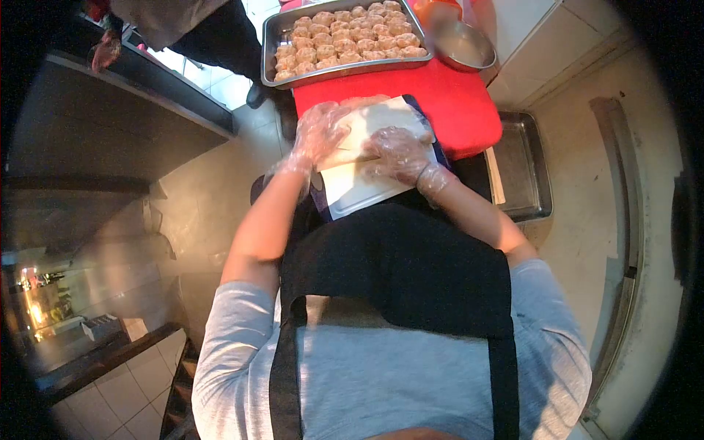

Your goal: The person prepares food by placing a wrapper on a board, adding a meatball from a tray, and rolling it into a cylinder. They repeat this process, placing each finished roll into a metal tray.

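A white cutting board (367,192) with dark blue edges lies in front of my body. On its far part rests a pale, flat, dough-like sheet (367,121), whose exact kind I cannot make out. Wearing a clear plastic glove, my left hand (321,136) lies on the left side of this sheet with its fingers stretched forward. My right hand (400,152), gloved the same way, rests palm down on the sheet's near right part, fingers pointing left and spread. Neither hand visibly grips anything.
Beyond the board, a metal tray (352,64) with rows of round, orange-pink filled pieces stands on a red cloth (462,110). Near it are a metal bowl (466,48) and an orange container (438,10). An empty metal pan (524,169) sits right. Another person's hand (106,51) shows upper left.
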Demonstrator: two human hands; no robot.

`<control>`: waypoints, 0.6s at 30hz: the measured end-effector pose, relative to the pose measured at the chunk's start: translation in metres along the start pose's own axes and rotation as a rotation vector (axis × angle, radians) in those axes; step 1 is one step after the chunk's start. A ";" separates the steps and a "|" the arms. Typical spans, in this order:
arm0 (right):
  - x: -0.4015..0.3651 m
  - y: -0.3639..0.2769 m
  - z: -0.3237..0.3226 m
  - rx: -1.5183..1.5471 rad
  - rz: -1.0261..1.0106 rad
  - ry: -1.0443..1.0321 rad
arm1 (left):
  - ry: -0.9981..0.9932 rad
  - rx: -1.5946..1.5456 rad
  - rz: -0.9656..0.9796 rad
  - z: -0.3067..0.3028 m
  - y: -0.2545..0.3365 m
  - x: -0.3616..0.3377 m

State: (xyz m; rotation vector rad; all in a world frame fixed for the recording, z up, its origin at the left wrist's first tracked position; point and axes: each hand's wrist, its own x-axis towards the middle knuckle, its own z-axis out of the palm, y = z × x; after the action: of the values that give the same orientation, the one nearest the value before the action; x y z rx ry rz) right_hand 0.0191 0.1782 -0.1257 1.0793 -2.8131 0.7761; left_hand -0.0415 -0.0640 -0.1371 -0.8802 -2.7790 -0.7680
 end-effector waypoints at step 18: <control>0.001 0.021 0.002 -0.043 0.054 0.248 | 0.205 0.076 0.173 0.000 0.000 0.017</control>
State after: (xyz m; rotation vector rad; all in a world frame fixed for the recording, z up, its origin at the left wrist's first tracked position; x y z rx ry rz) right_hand 0.0054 0.1904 -0.1366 0.8394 -2.6455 0.7890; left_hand -0.0555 -0.0551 -0.1325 -0.9539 -2.4995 -0.6779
